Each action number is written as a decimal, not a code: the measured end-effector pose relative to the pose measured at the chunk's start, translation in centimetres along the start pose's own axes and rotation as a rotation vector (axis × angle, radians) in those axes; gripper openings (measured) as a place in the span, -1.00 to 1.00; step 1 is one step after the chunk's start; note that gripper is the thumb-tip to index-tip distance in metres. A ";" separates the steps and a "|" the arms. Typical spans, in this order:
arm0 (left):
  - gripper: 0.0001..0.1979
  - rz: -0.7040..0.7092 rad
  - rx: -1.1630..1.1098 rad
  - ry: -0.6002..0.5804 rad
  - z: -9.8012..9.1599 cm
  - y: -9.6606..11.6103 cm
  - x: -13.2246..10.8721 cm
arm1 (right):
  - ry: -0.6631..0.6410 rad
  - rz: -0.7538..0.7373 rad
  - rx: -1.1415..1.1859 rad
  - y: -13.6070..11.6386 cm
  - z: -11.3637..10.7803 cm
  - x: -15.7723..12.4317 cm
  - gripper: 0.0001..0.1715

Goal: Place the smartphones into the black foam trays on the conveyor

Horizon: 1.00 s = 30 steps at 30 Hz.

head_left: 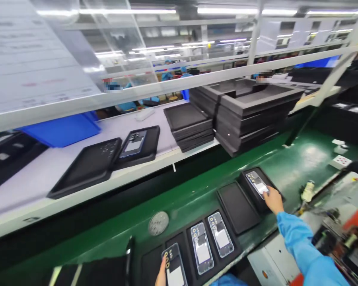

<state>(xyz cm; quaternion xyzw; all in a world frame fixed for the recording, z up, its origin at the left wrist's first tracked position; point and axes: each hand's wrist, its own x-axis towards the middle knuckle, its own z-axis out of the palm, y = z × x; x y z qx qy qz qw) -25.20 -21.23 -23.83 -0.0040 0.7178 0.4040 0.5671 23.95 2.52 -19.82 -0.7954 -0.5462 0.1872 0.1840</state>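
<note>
My right hand (273,200) reaches out in a blue sleeve, its fingers closed on the lower end of a phone back cover (257,183) that is over a black tray (276,186). At the bottom edge, my left hand (161,274) is partly cut off; its thumb lies along the side of another phone back cover (175,268), and the other fingers are hidden. Between the hands, two more phone back covers, a left one (202,248) and a right one (221,235), lie in black tray slots. A bare black tray (238,208) sits beside my right hand's tray.
A round clear dish (158,223) stands on the green belt (116,234). Across it, a white shelf (86,190) carries black trays (89,163), a tray stack (192,123) and large black foam frames (244,115). A power socket (340,161) is at right.
</note>
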 end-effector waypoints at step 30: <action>-0.49 1.001 0.984 0.159 8.6 -8.4 2.4 | 0.070 0.086 0.419 4.2 -2.8 -10.7 -0.15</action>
